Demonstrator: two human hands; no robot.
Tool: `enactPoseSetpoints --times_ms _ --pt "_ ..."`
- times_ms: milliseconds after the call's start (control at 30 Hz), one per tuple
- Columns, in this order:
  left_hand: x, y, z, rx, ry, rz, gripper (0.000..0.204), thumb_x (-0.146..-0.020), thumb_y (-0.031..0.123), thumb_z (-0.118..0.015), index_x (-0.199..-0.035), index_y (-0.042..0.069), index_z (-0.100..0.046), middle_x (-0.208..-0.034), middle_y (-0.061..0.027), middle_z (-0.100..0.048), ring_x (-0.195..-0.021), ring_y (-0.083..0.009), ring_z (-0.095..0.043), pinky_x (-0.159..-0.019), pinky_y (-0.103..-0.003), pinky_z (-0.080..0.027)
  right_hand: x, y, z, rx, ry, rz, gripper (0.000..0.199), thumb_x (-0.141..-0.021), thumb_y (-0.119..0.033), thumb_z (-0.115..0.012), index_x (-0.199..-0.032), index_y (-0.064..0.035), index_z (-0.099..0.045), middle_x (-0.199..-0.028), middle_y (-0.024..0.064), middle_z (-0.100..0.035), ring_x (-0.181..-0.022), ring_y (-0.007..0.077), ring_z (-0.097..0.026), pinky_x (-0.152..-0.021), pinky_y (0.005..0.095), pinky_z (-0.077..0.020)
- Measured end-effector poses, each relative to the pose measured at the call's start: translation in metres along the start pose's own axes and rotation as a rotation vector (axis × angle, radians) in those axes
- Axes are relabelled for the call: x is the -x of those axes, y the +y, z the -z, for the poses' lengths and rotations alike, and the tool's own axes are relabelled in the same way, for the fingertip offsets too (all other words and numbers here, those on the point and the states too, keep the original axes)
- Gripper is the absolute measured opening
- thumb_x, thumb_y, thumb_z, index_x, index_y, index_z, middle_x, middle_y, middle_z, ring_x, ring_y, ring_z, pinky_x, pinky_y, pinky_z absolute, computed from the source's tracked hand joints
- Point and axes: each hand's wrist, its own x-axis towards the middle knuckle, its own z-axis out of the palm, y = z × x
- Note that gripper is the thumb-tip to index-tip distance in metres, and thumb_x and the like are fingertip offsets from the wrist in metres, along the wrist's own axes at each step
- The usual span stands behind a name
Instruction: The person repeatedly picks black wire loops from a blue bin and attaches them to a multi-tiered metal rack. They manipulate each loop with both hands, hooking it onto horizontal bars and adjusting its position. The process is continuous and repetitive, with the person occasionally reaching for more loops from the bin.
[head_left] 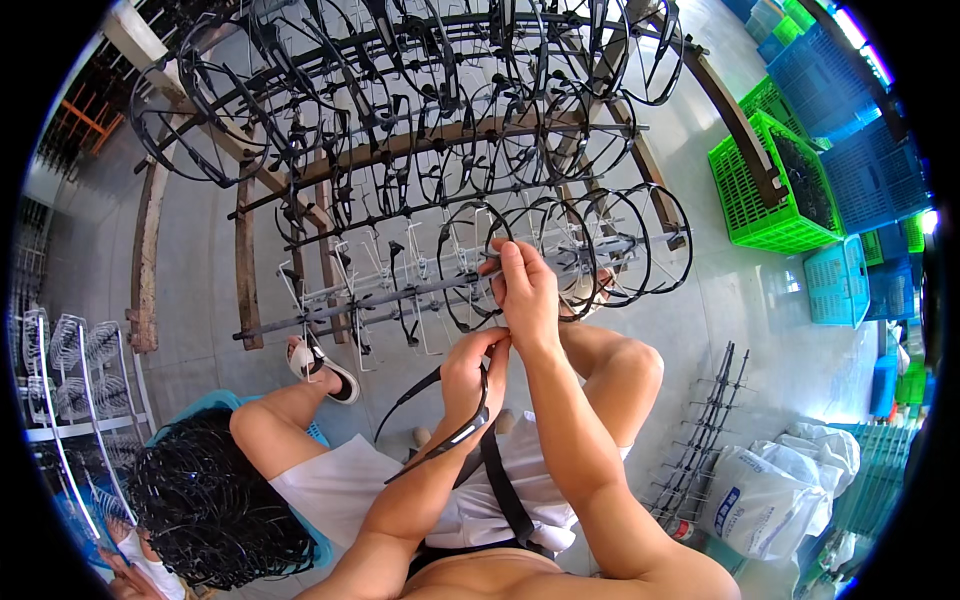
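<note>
My left hand (468, 368) is closed on a thin black curved band (455, 436) with a greyish glossy strip; its open ends hang below my fingers, over my forearm and lap. Farther forward, my right hand (527, 292) pinches the side of a black hoop (443, 262) on the near rod of a rack; the fingers hide the exact point of contact. Along this grey rod (375, 300) sit white wire hooks. More black hoops (690, 240) hang on it to the right of my hand.
Behind, upper rods carry many black hoops (215, 120) on a wooden frame (145, 250). A blue basket (215, 400) heaped with black bands (215, 490) stands left of my knee. Green crates (740, 190), a hooked rod bundle (700, 430) and white sacks (765, 500) are right. Another person's hand (130, 578) shows lower left.
</note>
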Motion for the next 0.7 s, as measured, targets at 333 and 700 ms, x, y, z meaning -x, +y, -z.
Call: enactPoseSetpoints --times_ms 333,700 --pt "-0.003 -0.013 -0.015 0.022 0.219 -0.198 0.017 -0.075 -0.001 -0.072 -0.091 0.003 -0.068 -0.085 -0.0106 -0.066 -0.073 -0.0203 -0.064 -0.063 -0.028 -0.049 0.039 0.027 0.039 -0.085 -0.132 0.068 0.022 -0.096 -0.012 -0.050 -0.112 0.0027 -0.054 -0.094 0.0031 -0.059 -0.084 0.0093 -0.053 -0.076 0.0236 -0.0446" --pt "-0.005 -0.013 -0.014 0.331 0.118 0.066 0.013 -0.083 0.009 -0.069 -0.094 0.002 -0.069 -0.088 -0.0057 -0.061 -0.073 -0.0118 -0.057 -0.066 -0.024 -0.046 0.062 0.040 0.039 -0.127 -0.019 0.115 0.028 -0.094 -0.007 -0.053 -0.120 0.0019 -0.056 -0.107 0.0025 -0.060 -0.095 0.0078 -0.053 -0.083 0.0221 -0.0439"
